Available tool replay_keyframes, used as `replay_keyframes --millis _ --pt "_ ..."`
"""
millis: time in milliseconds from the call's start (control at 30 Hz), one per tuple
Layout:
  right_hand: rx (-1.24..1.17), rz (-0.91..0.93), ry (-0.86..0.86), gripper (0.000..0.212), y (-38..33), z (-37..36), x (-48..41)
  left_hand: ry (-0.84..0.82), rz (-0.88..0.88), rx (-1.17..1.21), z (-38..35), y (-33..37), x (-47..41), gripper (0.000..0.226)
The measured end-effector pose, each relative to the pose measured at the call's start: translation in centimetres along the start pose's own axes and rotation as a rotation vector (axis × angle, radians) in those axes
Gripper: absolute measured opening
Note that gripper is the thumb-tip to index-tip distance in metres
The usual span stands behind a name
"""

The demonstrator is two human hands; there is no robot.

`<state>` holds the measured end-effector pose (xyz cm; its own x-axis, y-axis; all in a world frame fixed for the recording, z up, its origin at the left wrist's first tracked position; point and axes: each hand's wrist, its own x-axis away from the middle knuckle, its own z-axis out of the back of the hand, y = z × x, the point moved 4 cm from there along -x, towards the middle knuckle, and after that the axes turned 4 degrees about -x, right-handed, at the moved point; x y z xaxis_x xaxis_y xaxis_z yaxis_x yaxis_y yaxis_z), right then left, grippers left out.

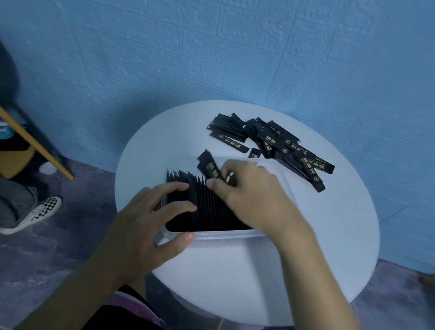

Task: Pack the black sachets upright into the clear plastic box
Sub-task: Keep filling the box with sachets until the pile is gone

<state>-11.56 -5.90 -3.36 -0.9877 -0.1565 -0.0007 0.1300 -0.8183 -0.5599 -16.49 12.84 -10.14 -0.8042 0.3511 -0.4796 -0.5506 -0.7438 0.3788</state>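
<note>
Right hand point(255, 194) pinches a flat black strip sachet point(210, 165) with gold print, long axis tilted toward the far-left edge of the round white table point(308, 250), over the clear rectangular plastic box point(226, 236) mid-table. Left hand point(144, 226) lies spread and relaxed on the upright packed sachets point(208, 205), thumb at near rim. Loose sachet pile point(272, 143) sits at far edge.

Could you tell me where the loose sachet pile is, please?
The loose sachet pile lies at the far right of the white table, beyond the clear plastic box, in the head view.

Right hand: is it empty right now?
No, the right hand pinches black sachets just above the packed row standing in the clear plastic box.
</note>
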Motion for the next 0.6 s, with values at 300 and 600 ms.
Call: replay_keyframes --millis 300,600 --pt "-0.262 -0.036 -0.192 0.029 0.0 -2.8 -0.1 0.035 -0.034 -0.001 0.1 -0.3 0.3 0.048" --pt "-0.53 -0.043 -0.349 0.057 0.0 -3.1 -1.5 0.096 -0.083 -0.02 0.6 0.0 0.3 0.051"
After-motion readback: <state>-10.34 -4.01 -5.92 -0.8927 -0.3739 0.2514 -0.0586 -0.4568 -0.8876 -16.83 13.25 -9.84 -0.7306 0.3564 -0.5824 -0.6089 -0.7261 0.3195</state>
